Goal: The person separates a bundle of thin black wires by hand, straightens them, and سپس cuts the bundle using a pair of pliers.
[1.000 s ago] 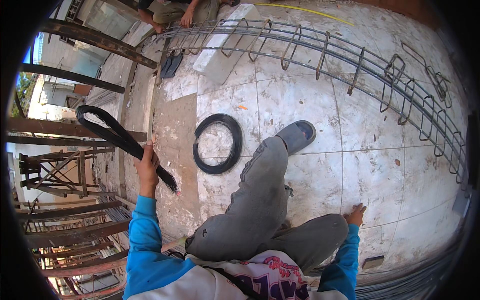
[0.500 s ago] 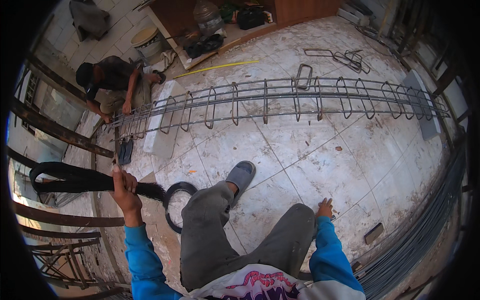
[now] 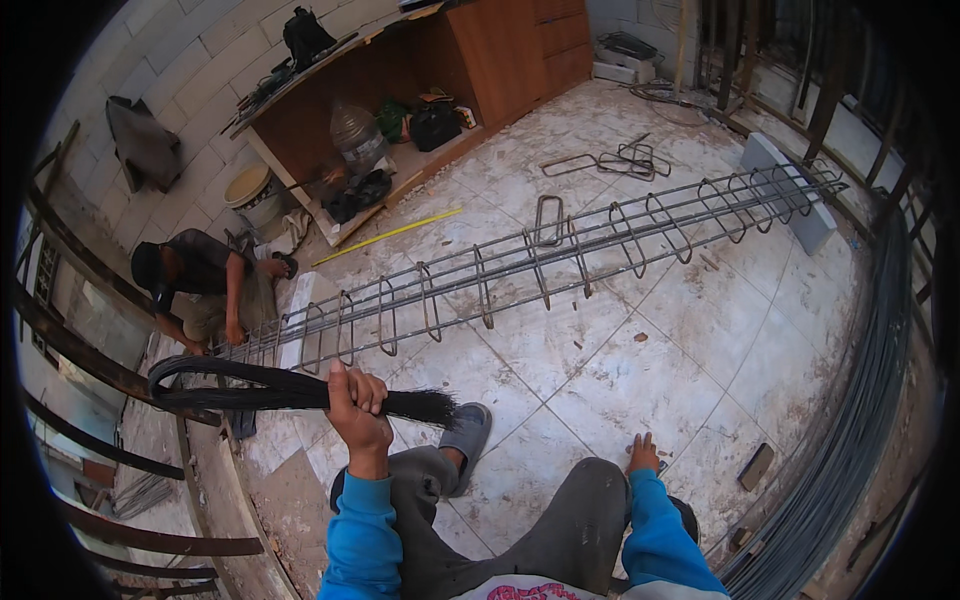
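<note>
My left hand (image 3: 358, 405) is closed round a looped bundle of black wire (image 3: 240, 390), held out at the lower middle, its loop to the left and cut ends to the right. My right hand (image 3: 643, 450) rests with fingers apart on the tiled floor (image 3: 730, 330), beside my bent right knee. My sandalled foot (image 3: 468, 432) shows behind the bundle. Beyond my hands, a long rebar cage (image 3: 485, 295) with rectangular stirrups lies across pale blocks (image 3: 812, 225), its left end by a crouching co-worker (image 3: 195, 265), whose hands are at the bars.
A wooden cabinet (image 3: 500, 50) holding bags and a water jug stands at the back, beside a bucket (image 3: 250, 190). Loose stirrups (image 3: 605, 160) and a yellow strip (image 3: 385, 236) lie beyond the cage. Long bars (image 3: 840, 470) line the right side; timber beams (image 3: 160, 540) run along the left.
The view has turned up toward the cabinet and co-worker. My left hand has come forward and rightward with the bundle. The black wire coil on the floor is no longer visible.
</note>
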The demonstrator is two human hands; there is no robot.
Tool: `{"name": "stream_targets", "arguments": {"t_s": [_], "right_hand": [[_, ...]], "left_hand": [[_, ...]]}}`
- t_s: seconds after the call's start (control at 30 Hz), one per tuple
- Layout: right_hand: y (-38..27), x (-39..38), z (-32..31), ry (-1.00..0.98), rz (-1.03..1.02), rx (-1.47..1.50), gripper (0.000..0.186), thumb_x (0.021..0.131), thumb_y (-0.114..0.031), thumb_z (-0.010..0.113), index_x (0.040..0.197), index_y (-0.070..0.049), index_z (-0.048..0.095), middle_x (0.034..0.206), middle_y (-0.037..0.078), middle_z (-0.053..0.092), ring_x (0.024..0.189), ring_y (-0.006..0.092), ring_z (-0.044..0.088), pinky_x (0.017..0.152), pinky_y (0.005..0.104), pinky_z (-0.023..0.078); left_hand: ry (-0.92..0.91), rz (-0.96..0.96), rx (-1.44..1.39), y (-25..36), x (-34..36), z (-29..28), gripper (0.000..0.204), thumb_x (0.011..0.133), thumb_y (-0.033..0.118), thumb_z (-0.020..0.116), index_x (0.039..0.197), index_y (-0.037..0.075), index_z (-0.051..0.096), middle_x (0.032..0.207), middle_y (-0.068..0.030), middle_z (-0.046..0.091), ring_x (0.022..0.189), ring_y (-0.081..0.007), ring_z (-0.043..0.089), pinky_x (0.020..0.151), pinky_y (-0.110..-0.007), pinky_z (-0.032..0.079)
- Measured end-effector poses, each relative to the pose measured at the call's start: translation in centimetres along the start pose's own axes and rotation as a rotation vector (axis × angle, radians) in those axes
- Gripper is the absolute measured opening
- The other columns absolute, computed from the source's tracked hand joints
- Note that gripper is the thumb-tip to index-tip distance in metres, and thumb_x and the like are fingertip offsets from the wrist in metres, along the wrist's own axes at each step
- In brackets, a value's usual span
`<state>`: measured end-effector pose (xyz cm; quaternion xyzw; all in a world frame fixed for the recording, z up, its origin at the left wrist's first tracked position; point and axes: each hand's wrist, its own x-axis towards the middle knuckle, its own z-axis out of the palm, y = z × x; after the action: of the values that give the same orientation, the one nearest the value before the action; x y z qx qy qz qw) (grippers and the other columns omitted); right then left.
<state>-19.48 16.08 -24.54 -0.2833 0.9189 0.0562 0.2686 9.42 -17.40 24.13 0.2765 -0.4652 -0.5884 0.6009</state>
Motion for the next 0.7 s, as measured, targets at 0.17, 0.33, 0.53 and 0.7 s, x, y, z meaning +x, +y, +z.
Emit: {"name": "stream_targets", "arguments": {"t_s": [0.17,0.33,0.53,0.7], "right_hand": [[-3.3,-3.2,-3.1,0.010,-0.013,0.065,0.057,0.091,-0.020,0.050,0.144,-0.018,0.030,0.153,0.012,0.019,0.129,0.0349,0.039,0.091,0.0454,0.049],[-4.2,-2.4,-2.3,0.068,0.015,0.065,0.052,0.092,-0.016,0.045,0.143,-0.014,0.033,0.151,0.015,0.021,0.126,0.0359,0.042,0.090,0.0443,0.050],[-4.1,-3.2,-3.9,0.061,0.018,0.062,0.053,0.093,-0.020,0.047,0.144,-0.015,0.032,0.151,0.015,0.022,0.124,0.0377,0.043,0.089,0.0447,0.050],[-4.3,-1.5,-5.8,-0.148,0.029,0.084,0.076,0.076,-0.035,0.071,0.142,-0.017,0.036,0.152,0.012,0.021,0.123,0.0347,0.046,0.091,0.0460,0.049]], "left_hand": [[0.037,-0.078,0.038,-0.5,-1.1,-2.1,0.042,0.096,0.027,0.049,0.061,0.015,0.030,0.048,0.0037,0.026,0.039,-0.0060,0.022,0.040,-0.023,0.024],[-0.005,-0.116,0.057,-1.3,-1.3,-1.4,0.042,0.097,0.028,0.049,0.061,0.014,0.031,0.048,0.0036,0.026,0.039,-0.0057,0.023,0.040,-0.023,0.024],[-0.084,-0.209,0.035,-1.2,-1.3,-0.7,0.043,0.099,0.033,0.044,0.063,0.017,0.029,0.049,0.0042,0.025,0.040,-0.0064,0.026,0.049,-0.024,0.031],[-0.077,-0.175,0.056,-0.7,-1.2,-0.3,0.045,0.100,0.033,0.041,0.061,0.017,0.025,0.050,0.0038,0.022,0.042,-0.0069,0.023,0.050,-0.025,0.030]]}}
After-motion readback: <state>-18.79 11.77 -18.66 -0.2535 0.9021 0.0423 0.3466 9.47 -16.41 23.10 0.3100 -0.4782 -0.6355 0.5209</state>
